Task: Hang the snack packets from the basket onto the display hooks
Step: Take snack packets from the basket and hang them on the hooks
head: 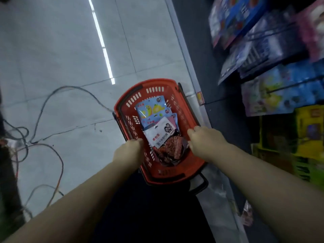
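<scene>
A red plastic basket (131, 100) sits on the tiled floor below me. Inside lie a blue cartoon snack packet (152, 109), a white packet (160, 133) over it, and a packet showing red-brown meat pieces (172, 149) at the near end. My left hand (130, 151) grips the basket's left rim with curled fingers. My right hand (204, 142) grips the right rim the same way. Blurred packets (273, 95) hang on the display at the right; the hooks themselves are hard to make out.
Loose cables (43, 137) trail over the floor at the left. The display rack's base edge (191, 67) runs along the right of the basket. Yellow-green boxes (305, 137) stand low on the rack. The basket's black handles (199, 186) lie folded down.
</scene>
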The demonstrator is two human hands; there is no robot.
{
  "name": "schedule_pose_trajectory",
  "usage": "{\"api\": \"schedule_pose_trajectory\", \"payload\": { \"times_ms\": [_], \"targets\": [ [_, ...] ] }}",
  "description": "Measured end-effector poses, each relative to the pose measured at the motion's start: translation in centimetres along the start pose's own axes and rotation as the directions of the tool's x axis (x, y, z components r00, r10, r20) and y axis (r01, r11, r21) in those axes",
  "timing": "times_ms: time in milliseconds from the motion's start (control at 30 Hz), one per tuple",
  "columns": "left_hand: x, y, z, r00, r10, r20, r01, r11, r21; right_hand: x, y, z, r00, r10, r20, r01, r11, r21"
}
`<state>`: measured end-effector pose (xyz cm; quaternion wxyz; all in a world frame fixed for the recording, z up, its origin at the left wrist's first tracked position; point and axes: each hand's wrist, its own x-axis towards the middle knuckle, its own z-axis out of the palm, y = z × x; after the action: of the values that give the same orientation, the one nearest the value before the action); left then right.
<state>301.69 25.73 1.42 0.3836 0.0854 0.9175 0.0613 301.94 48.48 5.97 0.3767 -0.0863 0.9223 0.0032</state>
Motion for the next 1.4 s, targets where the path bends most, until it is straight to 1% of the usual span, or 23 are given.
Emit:
{"api": "schedule_pose_trajectory", "payload": {
  "times_ms": [100,200,300,367,400,467,500,600,667,700,767,833,900,967,1000,1033,1100,1167,1200,1233,1300,1400],
  "targets": [
    [5.5,-0.4,7.0,0.99,-0.086,0.115,0.107,0.977,-0.187,6.4,-0.2,6.8,0.995,0.003,0.096,-0.003,1.0,0.006],
    [10.2,-0.2,13.3,0.966,-0.129,0.223,0.194,0.935,-0.297,12.0,0.0,12.5,0.976,-0.006,0.218,0.015,0.999,-0.041],
    [13.8,0.2,18.2,0.943,-0.173,0.283,0.271,0.893,-0.358,16.7,0.4,17.0,0.963,0.045,0.265,-0.047,0.999,0.0],
    [15.5,0.4,21.0,0.922,-0.227,0.313,0.351,0.833,-0.428,18.9,0.4,20.0,0.948,0.094,0.305,-0.119,0.991,0.062],
    [16.2,0.6,22.1,0.907,-0.263,0.33,0.4,0.782,-0.478,19.7,0.4,21.4,0.935,0.126,0.33,-0.169,0.98,0.104],
    [17.2,0.9,23.7,0.867,-0.341,0.363,0.497,0.626,-0.601,20.7,0.5,23.7,0.912,0.177,0.371,-0.268,0.94,0.211],
    [17.5,1.0,24.2,0.848,-0.381,0.37,0.529,0.548,-0.648,21.0,0.6,24.5,0.91,0.196,0.365,-0.308,0.91,0.279],
    [18.3,0.9,25.1,0.816,-0.425,0.393,0.554,0.38,-0.741,21.5,1.0,25.5,0.904,0.319,0.286,-0.423,0.772,0.474],
    [18.4,1.0,25.2,0.798,-0.437,0.416,0.558,0.274,-0.783,21.6,1.1,25.5,0.879,0.363,0.308,-0.475,0.71,0.52],
    [18.5,1.1,25.1,0.789,-0.463,0.403,0.551,0.245,-0.797,21.6,1.1,25.5,0.875,0.355,0.328,-0.482,0.689,0.541],
    [18.6,1.3,24.7,0.767,-0.539,0.346,0.527,0.224,-0.82,21.7,0.9,25.4,0.87,0.359,0.339,-0.493,0.614,0.616],
    [18.6,1.4,23.8,0.745,-0.595,0.302,0.504,0.205,-0.839,21.5,0.7,25.1,0.855,0.421,0.302,-0.501,0.521,0.691],
    [18.4,1.5,22.1,0.731,-0.629,0.265,0.48,0.198,-0.855,20.8,0.3,24.2,0.856,0.439,0.273,-0.469,0.438,0.767],
    [17.9,1.2,19.9,0.734,-0.637,0.236,0.448,0.193,-0.873,19.6,0.0,22.5,0.88,0.391,0.271,-0.407,0.325,0.854],
    [17.6,1.0,18.5,0.746,-0.629,0.217,0.424,0.198,-0.884,18.9,0.0,21.4,0.897,0.366,0.248,-0.367,0.306,0.878],
    [17.1,0.8,16.8,0.764,-0.616,0.191,0.398,0.217,-0.891,18.2,0.0,19.9,0.914,0.347,0.21,-0.327,0.325,0.887],
    [16.0,0.5,12.9,0.819,-0.566,0.096,0.307,0.29,-0.907,16.6,0.0,16.4,0.937,0.33,0.114,-0.236,0.356,0.904],
    [14.7,0.5,8.2,0.874,-0.485,-0.026,0.176,0.366,-0.914,14.8,0.0,12.1,0.942,0.332,0.049,-0.162,0.324,0.932],
    [13.8,0.6,5.5,0.893,-0.443,-0.08,0.108,0.383,-0.917,13.9,0.1,9.7,0.944,0.329,0.033,-0.139,0.306,0.942],
    [12.8,0.7,2.8,0.908,-0.402,-0.121,0.044,0.378,-0.925,12.9,0.1,7.3,0.944,0.329,0.018,-0.119,0.288,0.95],
    [10.4,1.0,-3.0,0.93,-0.319,-0.185,-0.074,0.33,-0.941,10.4,0.0,1.9,0.942,0.333,-0.031,-0.058,0.252,0.966],
    [5.5,2.1,-11.9,0.945,-0.171,-0.278,-0.229,0.261,-0.938,5.8,0.1,-6.1,0.908,0.387,-0.16,0.097,0.177,0.979]
  ]
}}
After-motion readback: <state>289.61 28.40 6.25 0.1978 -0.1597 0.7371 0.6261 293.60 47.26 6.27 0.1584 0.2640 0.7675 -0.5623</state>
